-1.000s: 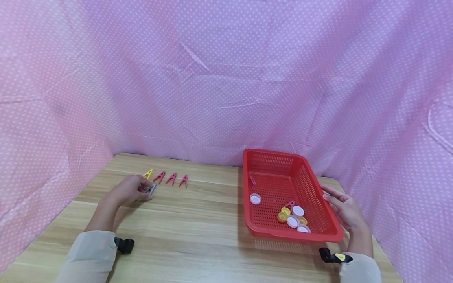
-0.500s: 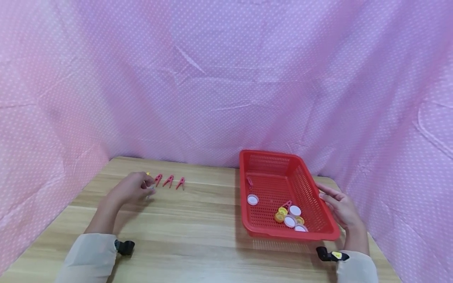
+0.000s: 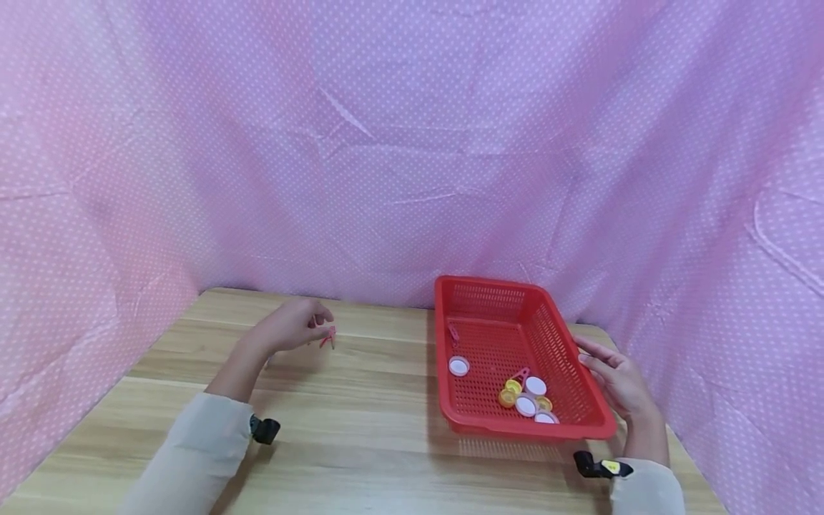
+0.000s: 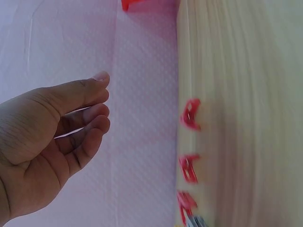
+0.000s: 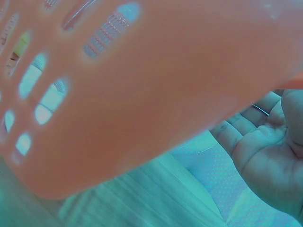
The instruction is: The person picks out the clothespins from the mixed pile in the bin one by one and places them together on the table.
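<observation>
My left hand [image 3: 290, 327] is over the back left of the table, fingers loosely bent with nothing between them. Just past its fingertips lies a pink clothespin [image 3: 329, 337]; the hand covers the others in the head view. The left wrist view shows a row of three pink clothespins [image 4: 189, 169] and, at its lower end, part of a grey clothespin [image 4: 195, 221]. At the right, my right hand [image 3: 621, 379] holds the rim of a red plastic basket [image 3: 534, 430], which looks tilted. Inside are white caps [image 3: 536, 387], yellow caps [image 3: 507, 398] and pink clothespins [image 3: 453, 333].
A wooden table [image 3: 360, 429] bears everything. Pink dotted cloth [image 3: 386, 179] hangs close behind its back edge and at both sides. Small black cameras [image 3: 264, 429] are strapped to both wrists.
My left hand has let go of the grey clothespin and moved right, along the row to the rightmost pink clothespin. The right hand stays on the basket, which keeps its place.
</observation>
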A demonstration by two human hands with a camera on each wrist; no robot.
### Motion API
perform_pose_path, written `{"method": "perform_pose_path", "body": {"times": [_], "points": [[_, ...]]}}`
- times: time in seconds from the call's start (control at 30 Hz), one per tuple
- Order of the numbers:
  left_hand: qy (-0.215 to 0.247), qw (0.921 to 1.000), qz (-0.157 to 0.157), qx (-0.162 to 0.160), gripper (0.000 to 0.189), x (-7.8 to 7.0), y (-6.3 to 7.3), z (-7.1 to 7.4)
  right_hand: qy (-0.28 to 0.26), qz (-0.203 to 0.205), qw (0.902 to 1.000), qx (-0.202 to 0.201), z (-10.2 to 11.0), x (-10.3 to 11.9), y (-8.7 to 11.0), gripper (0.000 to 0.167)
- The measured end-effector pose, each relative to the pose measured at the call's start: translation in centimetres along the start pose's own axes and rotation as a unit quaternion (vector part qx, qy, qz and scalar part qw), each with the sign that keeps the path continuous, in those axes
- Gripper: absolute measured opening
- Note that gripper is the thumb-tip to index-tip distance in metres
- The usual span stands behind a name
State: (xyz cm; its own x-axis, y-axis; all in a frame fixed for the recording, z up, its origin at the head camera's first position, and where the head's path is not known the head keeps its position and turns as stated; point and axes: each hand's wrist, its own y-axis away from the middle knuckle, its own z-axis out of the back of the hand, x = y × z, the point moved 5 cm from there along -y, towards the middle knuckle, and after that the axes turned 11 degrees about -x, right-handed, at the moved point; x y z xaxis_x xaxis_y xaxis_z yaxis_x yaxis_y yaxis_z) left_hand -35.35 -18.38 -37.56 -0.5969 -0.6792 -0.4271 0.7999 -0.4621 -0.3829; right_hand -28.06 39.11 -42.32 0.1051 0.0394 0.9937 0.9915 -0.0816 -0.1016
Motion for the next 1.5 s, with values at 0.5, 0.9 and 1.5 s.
{"method": "perform_pose_path", "body": {"times": [0.5, 0.9, 1.5], "points": [[-0.038, 0.9936, -0.097, 0.045, 0.021, -8.0, -7.1, -4.3, 0.009, -0.007, 0.9999, -0.012, -0.2, 0.0, 0.1, 0.041], [-0.065, 0.9757, -0.202, 0.053, 0.019, -14.6, -11.2, -8.5, -0.003, 0.001, 1.0, -0.006, -0.2, -0.2, -0.1, 0.041], [-0.089, 0.9581, -0.21, 0.173, 0.029, -19.5, -13.5, -17.6, 0.003, 0.003, 1.0, -0.008, -0.1, -0.2, -0.1, 0.041]]}}
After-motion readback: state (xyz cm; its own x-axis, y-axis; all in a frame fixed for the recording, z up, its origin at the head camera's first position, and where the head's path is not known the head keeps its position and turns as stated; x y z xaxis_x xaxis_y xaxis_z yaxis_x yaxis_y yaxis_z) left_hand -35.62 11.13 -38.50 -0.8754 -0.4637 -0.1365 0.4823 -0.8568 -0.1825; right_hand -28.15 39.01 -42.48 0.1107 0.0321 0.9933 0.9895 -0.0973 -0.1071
